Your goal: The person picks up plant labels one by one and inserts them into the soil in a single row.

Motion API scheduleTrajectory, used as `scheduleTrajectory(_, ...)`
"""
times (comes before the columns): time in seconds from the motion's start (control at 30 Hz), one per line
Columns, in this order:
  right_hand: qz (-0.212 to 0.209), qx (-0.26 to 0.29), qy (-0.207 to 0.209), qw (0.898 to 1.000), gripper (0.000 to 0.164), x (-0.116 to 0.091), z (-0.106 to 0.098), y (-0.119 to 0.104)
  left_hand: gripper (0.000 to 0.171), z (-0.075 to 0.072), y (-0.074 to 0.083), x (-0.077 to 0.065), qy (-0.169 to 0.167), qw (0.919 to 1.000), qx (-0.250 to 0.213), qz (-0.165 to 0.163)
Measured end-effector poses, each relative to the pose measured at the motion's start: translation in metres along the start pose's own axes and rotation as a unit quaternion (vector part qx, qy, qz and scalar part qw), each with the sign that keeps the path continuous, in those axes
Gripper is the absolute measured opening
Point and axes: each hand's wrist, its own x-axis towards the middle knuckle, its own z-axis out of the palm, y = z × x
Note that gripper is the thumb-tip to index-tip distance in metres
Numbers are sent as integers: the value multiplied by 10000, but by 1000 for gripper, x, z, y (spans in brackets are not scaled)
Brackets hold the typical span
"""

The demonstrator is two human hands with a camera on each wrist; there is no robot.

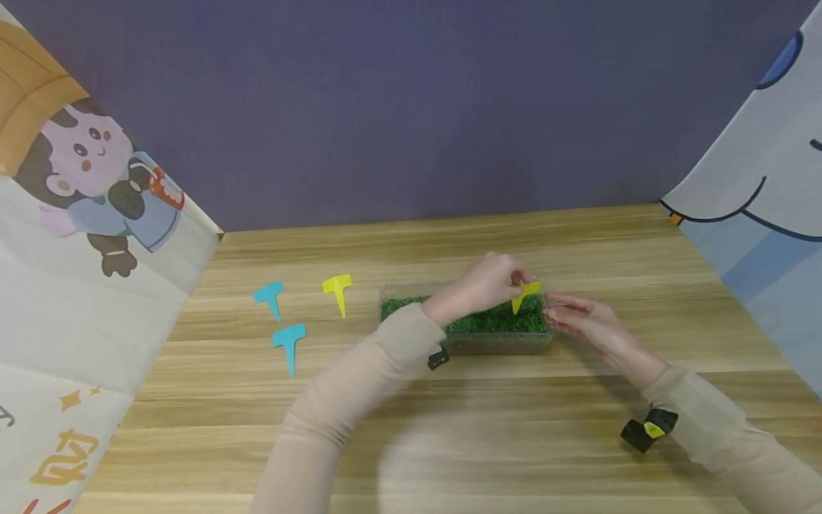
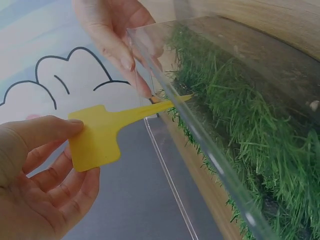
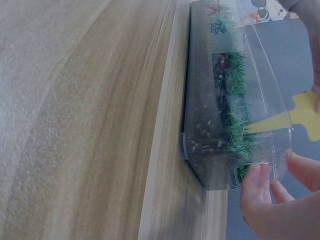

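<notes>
My left hand pinches a yellow T-shaped plant label by its wide head, between thumb and fingers. The label's pointed stem slants down into the artificial grass near the right end of a clear plastic planter box. In the left wrist view the tip overlaps the grass just past the clear rim. My right hand rests its thumb and fingers against the box's right end, close to the label. Dark soil-like filling shows through the wall in the right wrist view.
Left of the box on the wooden table lie another yellow label and two blue labels, one nearer the person. A dark blue panel rises behind the table, and printed sheets flank it.
</notes>
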Motion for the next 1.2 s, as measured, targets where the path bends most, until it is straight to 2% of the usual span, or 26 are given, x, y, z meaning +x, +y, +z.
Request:
scheduleTrajectory(0.23, -50, 28, -32, 10000, 69, 0, 0, 0, 16, 2, 1, 2, -117, 9999, 30, -17)
scheduleTrajectory(0.67, -183, -34, -33, 9998, 66, 2, -2, 6, 17, 6, 3, 5, -228, 9982, 538, -94)
scheduleTrajectory(0.87, -107, 158, -37, 9998, 69, 1, -1, 4, 20, 11, 5, 7, -422, 9962, 718, -272)
scheduleTrajectory(1.2, -134, 436, -52, 9989, 67, 1, 0, 4, 18, 14, 5, 8, -447, 9951, 836, -272)
